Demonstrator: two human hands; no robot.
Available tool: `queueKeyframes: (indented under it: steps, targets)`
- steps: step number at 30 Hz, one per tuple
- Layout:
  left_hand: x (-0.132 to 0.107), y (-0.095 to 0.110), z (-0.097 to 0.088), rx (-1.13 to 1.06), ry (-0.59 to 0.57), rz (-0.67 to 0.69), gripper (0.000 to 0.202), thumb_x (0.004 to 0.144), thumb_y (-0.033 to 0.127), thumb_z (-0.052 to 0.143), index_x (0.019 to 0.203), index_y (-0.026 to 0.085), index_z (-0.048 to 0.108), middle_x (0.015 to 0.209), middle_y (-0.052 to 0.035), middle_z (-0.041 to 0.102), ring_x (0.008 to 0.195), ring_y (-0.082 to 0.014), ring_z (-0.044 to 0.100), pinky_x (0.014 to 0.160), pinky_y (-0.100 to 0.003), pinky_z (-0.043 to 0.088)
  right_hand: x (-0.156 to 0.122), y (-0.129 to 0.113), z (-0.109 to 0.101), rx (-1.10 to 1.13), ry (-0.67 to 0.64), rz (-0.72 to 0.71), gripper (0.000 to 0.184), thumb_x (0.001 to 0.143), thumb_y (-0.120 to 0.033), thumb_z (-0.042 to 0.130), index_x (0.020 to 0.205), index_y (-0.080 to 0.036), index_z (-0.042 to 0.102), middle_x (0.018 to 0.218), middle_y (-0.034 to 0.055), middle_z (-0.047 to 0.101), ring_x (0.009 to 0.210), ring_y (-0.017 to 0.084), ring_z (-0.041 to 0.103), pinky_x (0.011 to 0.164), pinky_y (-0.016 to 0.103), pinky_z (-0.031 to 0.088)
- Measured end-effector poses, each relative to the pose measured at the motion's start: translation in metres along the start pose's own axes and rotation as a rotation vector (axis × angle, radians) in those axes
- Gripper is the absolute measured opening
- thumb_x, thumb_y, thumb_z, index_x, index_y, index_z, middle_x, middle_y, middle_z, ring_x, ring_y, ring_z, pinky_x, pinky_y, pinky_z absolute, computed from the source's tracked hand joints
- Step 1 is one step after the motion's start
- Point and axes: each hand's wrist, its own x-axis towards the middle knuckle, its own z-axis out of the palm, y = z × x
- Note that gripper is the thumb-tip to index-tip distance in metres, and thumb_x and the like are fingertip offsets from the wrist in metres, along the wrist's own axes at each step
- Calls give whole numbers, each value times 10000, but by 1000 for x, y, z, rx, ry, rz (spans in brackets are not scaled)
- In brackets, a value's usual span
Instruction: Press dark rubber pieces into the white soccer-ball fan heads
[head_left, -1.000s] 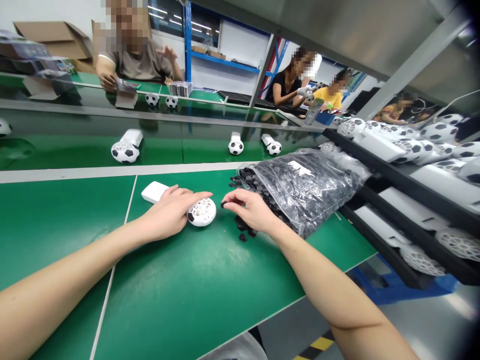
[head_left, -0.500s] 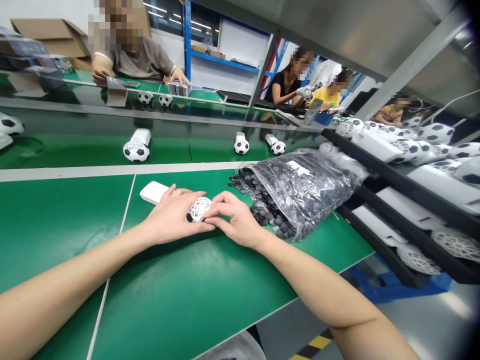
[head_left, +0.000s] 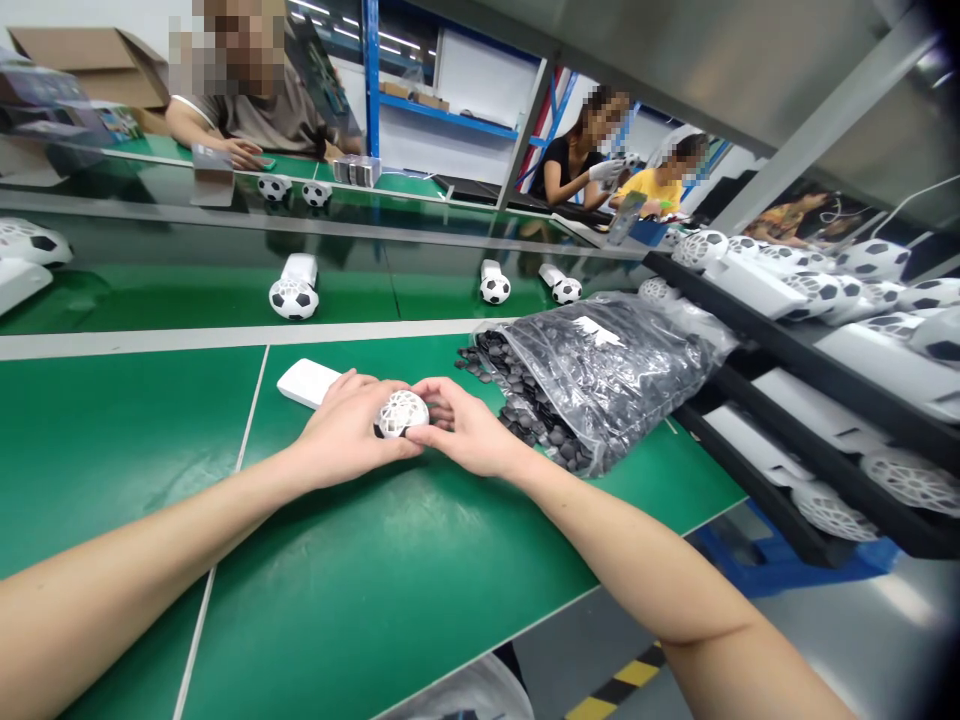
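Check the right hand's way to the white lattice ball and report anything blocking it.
Nothing visible blocks it: the right hand is touching the white lattice ball, as is the left hand. The black pieces and their plastic bag lie beyond the right hand, not between it and the ball.

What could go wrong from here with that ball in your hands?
The round white lattice ball, held between the left hand and right hand, could slip and roll across the green mat. The loose black pieces by the mouth of the clear plastic bag might get knocked and scatter.
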Motion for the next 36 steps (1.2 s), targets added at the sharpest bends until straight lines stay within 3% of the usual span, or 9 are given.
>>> queueKeyframes:
  steps: [5,9,14,19,22,26,28,32,36]
  targets:
    - [1,-3,1,-2,21,16,581,660,580,610,1095,196,568,1004,-92,602,978,-300,480,869,-456,369,-4,3,6,-84,77,-36,361,754,-262,642,1055,-206,451,1073,39,555,949,162,588,856,346,490]
    - [-1,-3,-1,0,25,55,547,684,571,591,1088,203,558,1047,-80,601,994,-300,490,931,-486,329,-1,5,6,-107,110,-28,368,740,-297,657,1040,-209,462,1058,34,573,897,147,601,792,304,502]
    - [-3,-3,-1,28,-33,114,734,666,655,568,1226,192,467,1133,-101,564,1129,-316,442,1063,-548,138,7,2,-30,-500,227,19,171,815,-350,562,818,-179,578,846,19,618,773,132,578,733,278,460]
    - [-1,-3,-4,54,-65,128,741,652,652,586,1214,177,491,1196,-130,537,1194,-329,388,1068,-561,118,0,3,-67,-915,272,246,146,714,-299,680,770,-182,613,824,38,609,694,142,549,627,262,407]
    - [-5,-2,-3,51,-107,106,711,681,603,592,1261,217,449,1315,-128,440,1278,-357,257,1041,-575,171,-3,6,-70,-923,232,291,117,690,-248,698,749,-190,616,783,39,619,686,159,559,605,267,390]
    - [-14,5,6,75,34,-46,736,671,630,582,1283,253,422,1405,-129,278,1291,-385,173,1010,-599,205,-2,8,-68,-889,186,267,79,703,-181,668,725,-201,594,731,9,622,661,146,562,598,255,387]
    - [-15,9,10,35,69,-82,710,680,624,575,1262,242,439,1372,-137,291,1276,-377,196,1002,-583,245,-1,8,-67,-864,174,239,94,703,-157,655,745,-197,581,722,1,616,647,137,558,597,250,392]
    - [-11,12,6,-85,-35,15,595,697,432,611,1217,194,449,1265,-135,418,1295,-318,209,1045,-509,251,-1,7,-60,-794,124,170,86,731,-131,620,780,-182,571,672,-22,599,629,112,558,616,231,419]
    - [-8,8,-4,-196,-195,78,600,660,225,566,1241,216,415,1394,-111,312,1350,-265,159,1080,-462,220,-2,1,-53,-677,129,44,89,791,-157,575,873,-175,608,802,4,633,725,114,571,687,247,444]
